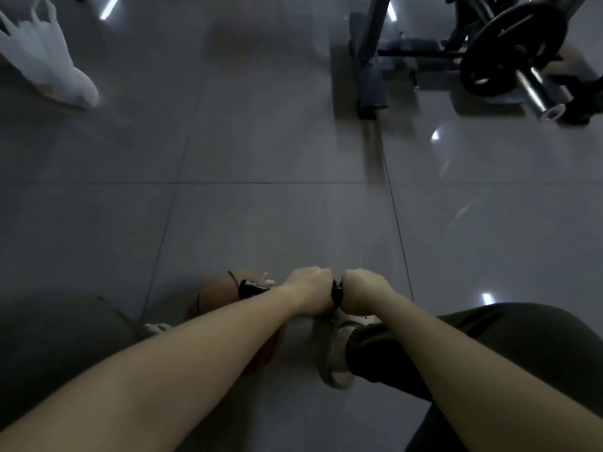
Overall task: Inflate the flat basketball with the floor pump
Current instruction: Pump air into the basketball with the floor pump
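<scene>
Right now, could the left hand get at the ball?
Probably yes. The ball lies just beside and below the left hand, with nothing between them. That hand grips the handle, though, so it would have to let go first.

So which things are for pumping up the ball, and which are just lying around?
For the job: basketball, pump handle, left hand and right hand both gripping it.
Just lying about: white plastic bag, weight plate, metal gym frame.
</scene>
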The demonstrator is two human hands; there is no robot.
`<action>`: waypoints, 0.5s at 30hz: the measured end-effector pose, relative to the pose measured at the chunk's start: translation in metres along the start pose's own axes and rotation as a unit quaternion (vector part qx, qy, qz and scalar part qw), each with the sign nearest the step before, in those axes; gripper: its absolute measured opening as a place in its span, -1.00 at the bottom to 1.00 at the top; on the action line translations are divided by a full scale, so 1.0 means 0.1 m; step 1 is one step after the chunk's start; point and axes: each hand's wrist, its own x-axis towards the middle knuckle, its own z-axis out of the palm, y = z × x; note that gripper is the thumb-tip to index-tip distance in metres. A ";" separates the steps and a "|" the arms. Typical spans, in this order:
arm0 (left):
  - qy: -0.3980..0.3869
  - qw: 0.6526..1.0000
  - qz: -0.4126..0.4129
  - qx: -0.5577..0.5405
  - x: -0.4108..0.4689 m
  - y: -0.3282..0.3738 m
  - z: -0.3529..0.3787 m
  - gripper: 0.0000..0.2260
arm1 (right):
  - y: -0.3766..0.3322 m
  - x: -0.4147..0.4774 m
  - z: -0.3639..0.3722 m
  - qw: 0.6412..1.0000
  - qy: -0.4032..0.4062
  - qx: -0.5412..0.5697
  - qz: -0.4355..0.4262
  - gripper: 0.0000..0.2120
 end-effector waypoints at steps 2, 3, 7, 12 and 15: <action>-0.009 1.000 0.003 0.009 -0.15 0.03 -0.10 -0.90 | -0.07 -0.17 -0.08 1.000 -0.021 0.009 0.012 -0.80; -0.020 1.000 0.010 0.010 -0.23 0.06 -0.19 -0.90 | -0.10 -0.27 -0.17 0.999 -0.041 0.023 0.014 -0.80; 0.003 0.999 0.053 -0.012 -0.61 0.26 -1.00 -0.85 | -0.08 -0.76 -0.99 0.997 -0.049 0.049 -0.017 -0.93; 0.037 0.998 0.049 -0.006 -0.69 0.35 -1.44 -0.82 | -0.10 -0.79 -1.34 0.999 0.009 0.032 -0.031 -0.92; 0.034 0.999 0.015 -0.001 -0.39 0.21 -0.99 -0.82 | -0.11 -0.37 -0.90 1.000 0.011 -0.011 -0.019 -0.95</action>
